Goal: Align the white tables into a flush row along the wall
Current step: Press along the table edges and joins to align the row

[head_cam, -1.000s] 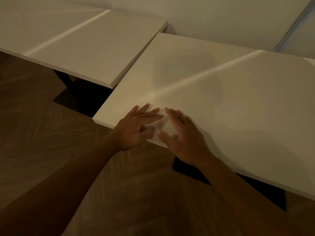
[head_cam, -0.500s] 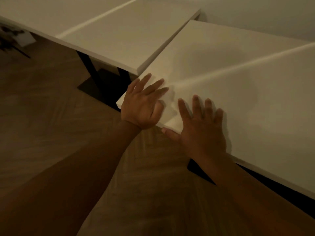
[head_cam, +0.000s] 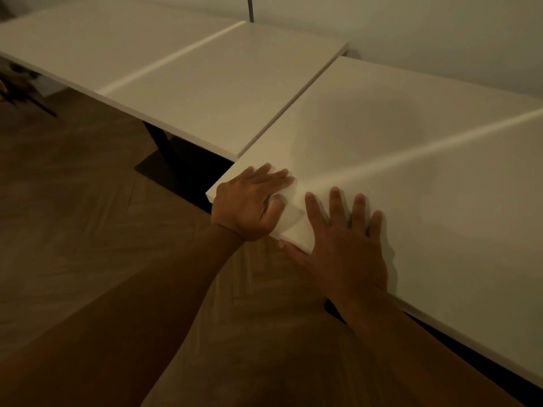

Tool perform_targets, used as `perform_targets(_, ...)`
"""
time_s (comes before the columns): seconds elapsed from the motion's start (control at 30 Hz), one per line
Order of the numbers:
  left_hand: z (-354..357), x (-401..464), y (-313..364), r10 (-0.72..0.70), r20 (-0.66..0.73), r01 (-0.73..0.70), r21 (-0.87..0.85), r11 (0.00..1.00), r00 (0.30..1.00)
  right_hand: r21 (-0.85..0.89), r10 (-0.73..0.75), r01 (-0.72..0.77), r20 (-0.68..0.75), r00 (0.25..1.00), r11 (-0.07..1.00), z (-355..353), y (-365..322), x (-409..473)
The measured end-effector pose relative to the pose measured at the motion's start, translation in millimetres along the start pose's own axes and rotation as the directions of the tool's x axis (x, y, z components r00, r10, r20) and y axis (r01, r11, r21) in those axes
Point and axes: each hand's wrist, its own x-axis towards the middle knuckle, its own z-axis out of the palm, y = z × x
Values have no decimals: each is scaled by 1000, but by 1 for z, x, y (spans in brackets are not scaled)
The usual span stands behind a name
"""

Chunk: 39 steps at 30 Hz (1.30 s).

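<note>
The right white table (head_cam: 411,136) stands along the wall, its left side against the right side of the left white table (head_cam: 205,92). Its front-left corner sticks out farther toward me than the left table's front corner. My left hand (head_cam: 249,204) lies over that protruding corner, heel at the front edge and fingers on top. Just to its right is my right hand (head_cam: 343,245), fingers spread flat on the top and thumb along the front edge.
The wall (head_cam: 440,33) runs behind both tables. A black table base (head_cam: 173,171) stands on the wooden floor (head_cam: 73,215) under the left table. Another dark base (head_cam: 335,311) shows below my right wrist. A dark blurred object (head_cam: 17,86) sits at the far left.
Both hands have stayed on the right table's front-left corner, with the left hand now nearer the corner tip. The table's overhang past the left table looks slightly smaller. My view has swung left.
</note>
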Motion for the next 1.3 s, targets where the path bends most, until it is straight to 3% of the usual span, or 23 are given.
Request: perform_targets(1.3, 11, 17, -18, 81, -93, -85, -35, 996, 992, 45, 69, -67, -37, 997, 997, 0, -6, 11)
